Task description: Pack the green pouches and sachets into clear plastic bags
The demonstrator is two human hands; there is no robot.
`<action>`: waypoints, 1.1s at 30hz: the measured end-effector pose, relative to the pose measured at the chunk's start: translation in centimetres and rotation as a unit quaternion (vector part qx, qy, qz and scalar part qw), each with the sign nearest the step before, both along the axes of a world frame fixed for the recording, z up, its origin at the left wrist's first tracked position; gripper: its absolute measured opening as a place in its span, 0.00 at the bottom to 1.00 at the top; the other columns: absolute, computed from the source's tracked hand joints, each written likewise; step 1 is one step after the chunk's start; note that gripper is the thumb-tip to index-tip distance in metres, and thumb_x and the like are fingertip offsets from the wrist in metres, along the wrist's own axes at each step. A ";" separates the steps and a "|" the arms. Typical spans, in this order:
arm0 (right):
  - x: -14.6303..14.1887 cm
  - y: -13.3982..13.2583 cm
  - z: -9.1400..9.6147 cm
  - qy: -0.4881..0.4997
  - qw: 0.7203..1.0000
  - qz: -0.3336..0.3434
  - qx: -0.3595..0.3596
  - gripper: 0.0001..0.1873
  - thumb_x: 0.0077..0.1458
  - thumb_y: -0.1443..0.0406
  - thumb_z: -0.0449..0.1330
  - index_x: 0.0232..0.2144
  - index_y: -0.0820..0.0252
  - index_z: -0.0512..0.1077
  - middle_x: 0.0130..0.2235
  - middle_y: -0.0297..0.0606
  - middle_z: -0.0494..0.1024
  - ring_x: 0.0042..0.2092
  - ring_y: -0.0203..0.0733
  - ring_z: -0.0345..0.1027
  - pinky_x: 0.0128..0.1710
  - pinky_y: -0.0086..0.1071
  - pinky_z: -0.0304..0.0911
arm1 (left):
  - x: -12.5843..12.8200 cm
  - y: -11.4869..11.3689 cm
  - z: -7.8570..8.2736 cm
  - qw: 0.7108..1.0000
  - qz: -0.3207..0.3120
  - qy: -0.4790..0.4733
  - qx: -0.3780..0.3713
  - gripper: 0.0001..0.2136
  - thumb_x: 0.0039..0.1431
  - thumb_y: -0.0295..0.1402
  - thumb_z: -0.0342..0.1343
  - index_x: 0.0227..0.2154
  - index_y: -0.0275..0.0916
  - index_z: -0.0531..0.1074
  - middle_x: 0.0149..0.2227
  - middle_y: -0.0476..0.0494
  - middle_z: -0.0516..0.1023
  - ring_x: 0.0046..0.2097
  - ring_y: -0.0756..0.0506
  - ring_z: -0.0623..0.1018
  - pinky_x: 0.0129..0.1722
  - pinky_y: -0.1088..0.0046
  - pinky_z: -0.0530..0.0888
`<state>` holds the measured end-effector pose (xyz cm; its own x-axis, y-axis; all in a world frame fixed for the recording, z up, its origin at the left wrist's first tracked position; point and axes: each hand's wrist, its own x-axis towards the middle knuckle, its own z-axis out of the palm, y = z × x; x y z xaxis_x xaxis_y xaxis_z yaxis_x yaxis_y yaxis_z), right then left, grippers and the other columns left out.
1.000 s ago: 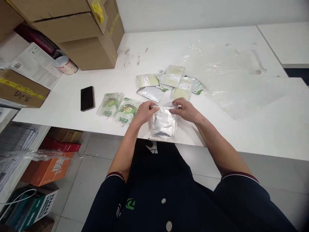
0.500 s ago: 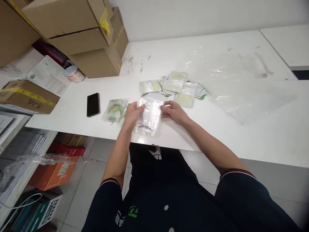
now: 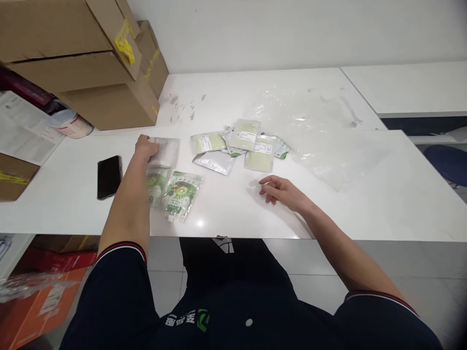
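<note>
A: Hands: left hand (image 3: 146, 147) is gripping the near-left edge of a clear bag (image 3: 167, 151), fingers curled round it, low over the table (image 3: 365, 204). Right hand (image 3: 279, 189) is resting open, holding nothing.

B: Bag's bearing?

A: It's lying far left, running rightward from the left hand. The right hand is sitting well apart.

B: Around it?

A: Green pouches (image 3: 180, 190) are lying just nearer, beside the forearm, with a phone (image 3: 108, 176) left of them. Silver pouch (image 3: 215, 162) and pale packets (image 3: 250, 141) are sitting to the right. Boxes (image 3: 91, 73) are standing behind.

Head-worn camera, forward and down — close over the white table (image 3: 365, 194)
</note>
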<state>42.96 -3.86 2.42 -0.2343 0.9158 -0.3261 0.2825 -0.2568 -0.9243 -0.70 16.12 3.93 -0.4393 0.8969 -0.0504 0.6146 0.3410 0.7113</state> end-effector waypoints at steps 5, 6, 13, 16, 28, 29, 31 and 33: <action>5.9 2.4 1.1 -0.340 0.895 -0.213 0.195 0.18 0.60 0.55 0.57 0.45 0.61 0.72 0.40 0.47 0.78 0.38 0.46 0.71 0.40 0.41 0.66 | 0.8 0.1 -1.1 0.963 -0.035 0.263 -0.049 0.19 0.68 0.44 0.50 0.52 0.35 0.67 0.60 0.32 0.61 0.62 0.32 0.56 0.61 0.46 0.53; 6.8 3.0 1.2 -0.407 0.853 -0.239 0.224 0.20 0.60 0.54 0.58 0.48 0.62 0.72 0.45 0.51 0.77 0.44 0.50 0.70 0.44 0.44 0.65 | 1.1 -0.2 -1.1 0.949 -0.043 0.310 -0.043 0.20 0.69 0.46 0.46 0.53 0.35 0.67 0.60 0.32 0.59 0.60 0.33 0.56 0.59 0.47 0.54; 8.6 7.3 0.0 -0.616 0.762 -0.169 0.107 0.22 0.65 0.60 0.53 0.52 0.73 0.71 0.52 0.62 0.73 0.55 0.62 0.65 0.48 0.46 0.63 | 2.5 -2.1 1.2 0.960 -0.049 0.267 0.068 0.20 0.67 0.44 0.53 0.55 0.37 0.67 0.58 0.39 0.57 0.57 0.37 0.54 0.57 0.47 0.54; 9.4 7.7 0.1 -0.616 0.773 -0.149 0.037 0.17 0.62 0.71 0.48 0.45 0.73 0.75 0.45 0.61 0.76 0.49 0.58 0.71 0.46 0.44 0.64 | 3.5 -4.3 2.7 0.963 -0.084 0.230 0.109 0.18 0.63 0.37 0.58 0.54 0.38 0.68 0.56 0.39 0.59 0.58 0.36 0.54 0.57 0.43 0.55; 3.9 -0.2 8.1 0.114 0.807 -0.409 0.410 0.05 0.56 0.65 0.56 0.27 0.53 0.69 0.28 0.31 0.73 0.34 0.39 0.73 0.35 0.39 0.74 | 17.6 -16.1 3.4 0.939 -0.300 -0.122 0.118 0.27 0.61 0.47 0.57 0.60 0.43 0.62 0.51 0.38 0.75 0.44 0.44 0.78 0.45 0.61 0.76; 3.2 -0.6 8.3 0.148 0.813 -0.403 0.392 0.05 0.54 0.65 0.58 0.26 0.54 0.68 0.27 0.30 0.72 0.32 0.38 0.73 0.33 0.37 0.73 | 18.8 -16.4 2.7 0.934 -0.296 -0.170 0.104 0.30 0.61 0.49 0.57 0.62 0.44 0.59 0.53 0.36 0.74 0.45 0.44 0.78 0.44 0.60 0.77; 2.2 -1.2 7.9 0.193 0.827 -0.389 0.357 0.04 0.50 0.65 0.61 0.25 0.55 0.69 0.27 0.30 0.72 0.30 0.37 0.72 0.29 0.35 0.72 | 20.7 -17.0 1.2 0.920 -0.291 -0.244 0.098 0.34 0.60 0.50 0.58 0.64 0.46 0.54 0.58 0.33 0.71 0.50 0.42 0.78 0.45 0.59 0.77; 1.4 -1.8 6.8 0.216 0.851 -0.366 0.308 0.05 0.46 0.64 0.64 0.25 0.55 0.70 0.28 0.31 0.74 0.30 0.39 0.73 0.29 0.36 0.72 | 21.4 -17.5 0.0 0.914 -0.268 -0.264 0.154 0.39 0.56 0.49 0.62 0.66 0.49 0.50 0.62 0.34 0.66 0.56 0.41 0.74 0.50 0.58 0.76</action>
